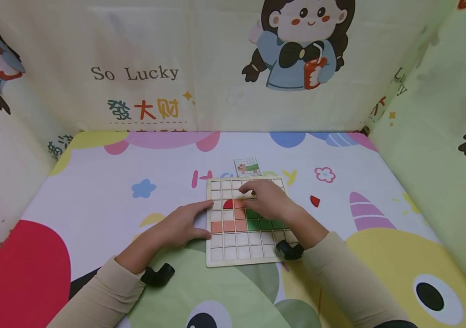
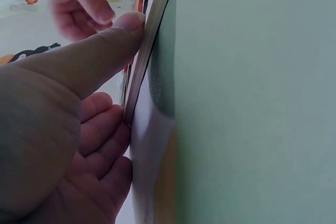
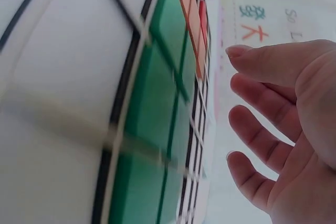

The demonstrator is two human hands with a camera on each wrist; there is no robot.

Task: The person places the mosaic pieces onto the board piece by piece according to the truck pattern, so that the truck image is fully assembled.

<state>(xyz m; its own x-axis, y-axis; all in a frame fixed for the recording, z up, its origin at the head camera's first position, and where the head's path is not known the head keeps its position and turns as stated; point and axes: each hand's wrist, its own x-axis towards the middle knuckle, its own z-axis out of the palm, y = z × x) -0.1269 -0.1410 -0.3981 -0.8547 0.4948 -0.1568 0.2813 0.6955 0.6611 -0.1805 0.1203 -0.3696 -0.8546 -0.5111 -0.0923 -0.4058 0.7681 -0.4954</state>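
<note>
A wooden grid board (image 1: 228, 253) lies on the table. Orange squares (image 1: 229, 226), green pieces (image 1: 264, 224) and a red rounded piece (image 1: 227, 205) fill some of its cells. Along the board's left edge rests my left hand (image 1: 180, 223), its thumb and fingers spread and touching the rim. My right hand (image 1: 271, 199) hovers over the upper right part of the board and covers some cells. In the right wrist view, the right hand's fingers (image 3: 257, 135) are loosely bent with nothing between them, apart from the board.
A small card (image 1: 247, 167) with a gridded, coloured picture lies just beyond the board. One loose red piece (image 1: 315, 201) is on the tablecloth (image 1: 106, 200) to the right. Printed cloth walls (image 1: 212, 68) enclose the back and sides.
</note>
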